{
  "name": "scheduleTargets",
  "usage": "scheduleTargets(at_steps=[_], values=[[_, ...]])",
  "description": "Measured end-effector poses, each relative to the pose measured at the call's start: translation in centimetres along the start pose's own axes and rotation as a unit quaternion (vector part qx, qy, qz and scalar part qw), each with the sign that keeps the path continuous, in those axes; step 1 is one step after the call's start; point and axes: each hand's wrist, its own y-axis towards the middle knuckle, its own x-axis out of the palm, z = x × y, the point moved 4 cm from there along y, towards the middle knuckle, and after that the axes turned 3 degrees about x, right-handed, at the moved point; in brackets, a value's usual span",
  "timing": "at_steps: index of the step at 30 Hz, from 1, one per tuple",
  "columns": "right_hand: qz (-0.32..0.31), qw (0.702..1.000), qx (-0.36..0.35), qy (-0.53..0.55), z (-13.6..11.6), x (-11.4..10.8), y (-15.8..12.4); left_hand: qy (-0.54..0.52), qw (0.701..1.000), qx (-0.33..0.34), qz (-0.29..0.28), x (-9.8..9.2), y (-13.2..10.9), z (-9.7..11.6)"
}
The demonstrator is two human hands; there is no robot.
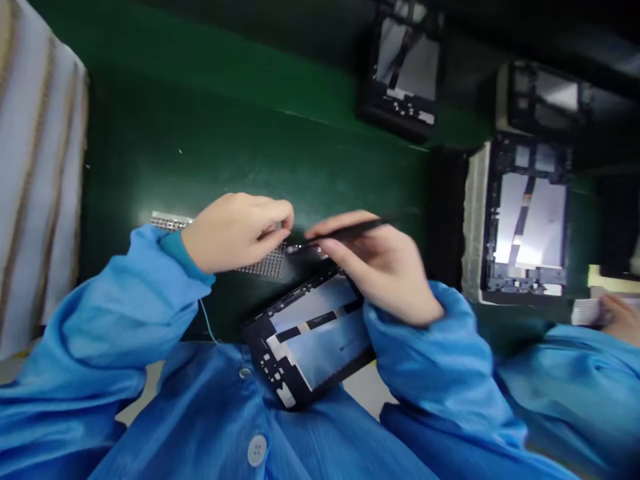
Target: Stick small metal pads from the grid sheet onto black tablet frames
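Note:
My left hand point(240, 230) is closed in a pinch above a sheet with a grid of small pieces point(267, 263). Whatever its fingertips hold, if anything, is too small to make out. Between the thumb and fingers of my right hand point(383, 263) are dark tweezers point(353, 231), their tips pointing left towards my left fingertips. A small shiny bit shows near those tips. Below both hands, an opened tablet point(320, 340) lies tilted at the table's near edge, against my blue smock. Its pale inside and a dark ribbon cable face up; my right hand and sleeve cover its upper right corner.
On the right stands a stack of similar tablets point(533, 220) in pale trays. Further units point(407, 73) rest at the back of the green table point(200, 127). White layered padding point(40, 167) borders the left. A co-worker's hand point(623, 317) and blue sleeve are at the far right.

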Motion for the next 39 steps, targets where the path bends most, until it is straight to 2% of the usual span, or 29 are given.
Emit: scheduleTargets(at_steps=[2,5,10,17,19,21,24,27,29,33,39], values=[[-0.016,0.997,0.002,-0.074,1.9,1.2,2.3,0.022,0.999,0.021,-0.031,0.3,0.7,-1.8],[-0.050,0.995,0.005,-0.091,3.5,2.0,3.5,0.045,0.997,0.046,-0.048,1.4,1.0,-3.3],[-0.041,0.997,0.017,-0.061,3.0,1.7,2.5,0.129,0.986,0.084,-0.058,1.5,0.5,-3.1],[-0.058,0.992,-0.004,-0.115,2.8,1.7,3.5,0.141,0.986,0.075,-0.050,1.5,0.7,-3.1],[-0.061,0.993,0.006,-0.103,2.6,1.3,3.5,0.155,0.984,0.073,-0.053,1.6,0.7,-3.0],[-0.039,0.997,0.025,-0.061,2.0,1.0,2.5,0.172,0.981,0.075,-0.048,1.6,0.5,-2.6],[0.042,0.998,0.047,0.010,0.8,1.7,-1.5,0.201,0.976,0.075,-0.045,1.4,0.1,-1.5],[0.110,0.992,0.047,0.050,0.3,4.3,-6.5,0.209,0.972,0.068,-0.081,1.5,0.0,-0.7],[0.141,0.988,0.016,0.058,0.4,6.3,-8.7,0.197,0.972,0.048,-0.119,1.8,0.3,-0.6],[0.149,0.988,-0.041,0.023,0.9,8.5,-9.3,0.159,0.976,-0.007,-0.145,2.0,1.0,-1.2],[0.133,0.990,-0.041,-0.013,0.7,8.4,-8.8,0.155,0.979,0.006,-0.131,1.8,1.1,-1.5]])
